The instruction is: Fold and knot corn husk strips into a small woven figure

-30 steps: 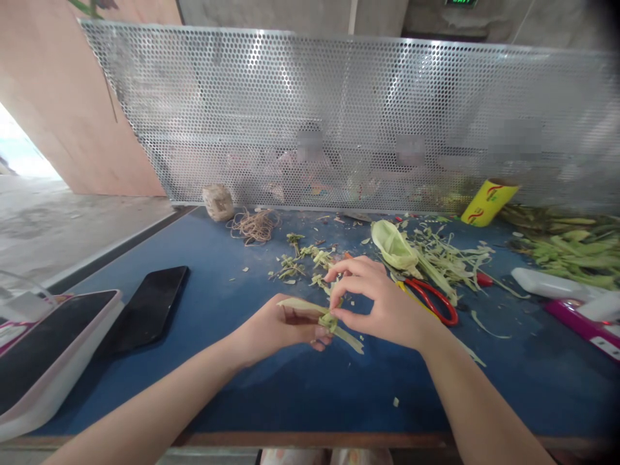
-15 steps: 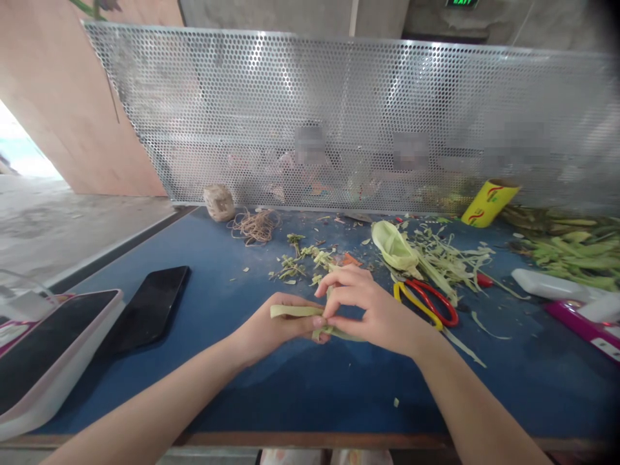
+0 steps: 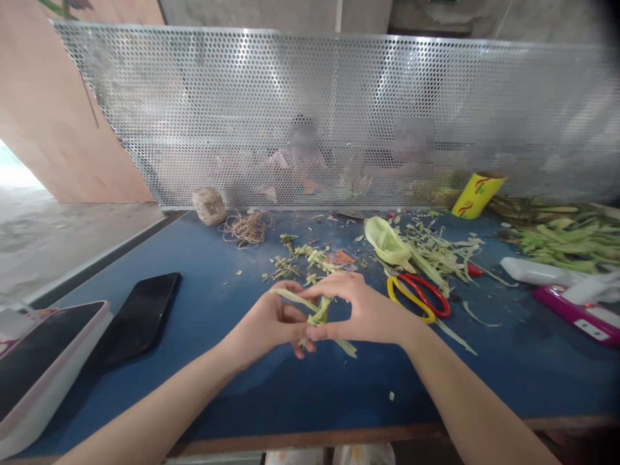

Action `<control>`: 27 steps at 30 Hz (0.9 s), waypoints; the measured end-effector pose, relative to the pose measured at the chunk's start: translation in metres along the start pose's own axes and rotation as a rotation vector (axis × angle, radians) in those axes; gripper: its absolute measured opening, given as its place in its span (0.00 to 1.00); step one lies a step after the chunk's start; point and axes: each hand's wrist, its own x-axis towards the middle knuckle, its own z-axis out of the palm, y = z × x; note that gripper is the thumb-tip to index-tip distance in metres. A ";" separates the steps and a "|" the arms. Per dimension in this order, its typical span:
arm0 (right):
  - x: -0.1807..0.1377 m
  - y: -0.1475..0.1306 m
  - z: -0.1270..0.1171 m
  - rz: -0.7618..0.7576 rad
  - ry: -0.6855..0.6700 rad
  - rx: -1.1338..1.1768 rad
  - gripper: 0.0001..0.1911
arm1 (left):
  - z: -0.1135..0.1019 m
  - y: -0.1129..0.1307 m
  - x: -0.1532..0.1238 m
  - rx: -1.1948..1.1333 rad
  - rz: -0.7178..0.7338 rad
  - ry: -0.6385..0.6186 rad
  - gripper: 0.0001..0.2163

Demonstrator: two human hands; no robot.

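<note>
Pale green leaf strips (image 3: 320, 314), folded into a small knot, are held between my two hands above the blue table. My left hand (image 3: 276, 320) grips the strips from the left, its fingers curled around and partly behind them. From the right, my right hand (image 3: 361, 310) pinches the knot between thumb and fingers. One strip end runs up to the left across my left hand, and another hangs below to the right. Just beyond my hands lie several small woven leaf pieces (image 3: 317, 258). Scissors (image 3: 419, 297) with one red and one yellow handle rest to the right.
A curved green husk (image 3: 387, 242) and shredded strips (image 3: 443, 252) lie at the back right, near a yellow tube (image 3: 479, 194). Twine (image 3: 247, 229) is at the back left. A black phone (image 3: 140, 316) lies left. A perforated metal screen (image 3: 290, 84) borders the back.
My hands have turned the strips so the folded knot now shows between them. The right fingers have spread around it. The whole view has shifted slightly.
</note>
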 end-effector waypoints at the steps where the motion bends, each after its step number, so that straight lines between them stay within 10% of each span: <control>1: 0.001 -0.001 0.000 -0.029 -0.007 0.012 0.19 | 0.000 0.000 0.000 0.017 0.000 0.016 0.20; 13: 0.004 0.005 0.004 0.167 -0.122 0.109 0.12 | 0.001 -0.004 0.000 0.122 0.051 0.031 0.26; 27: 0.000 0.010 -0.014 0.150 0.184 -0.136 0.08 | -0.016 0.005 0.000 0.158 0.023 0.073 0.20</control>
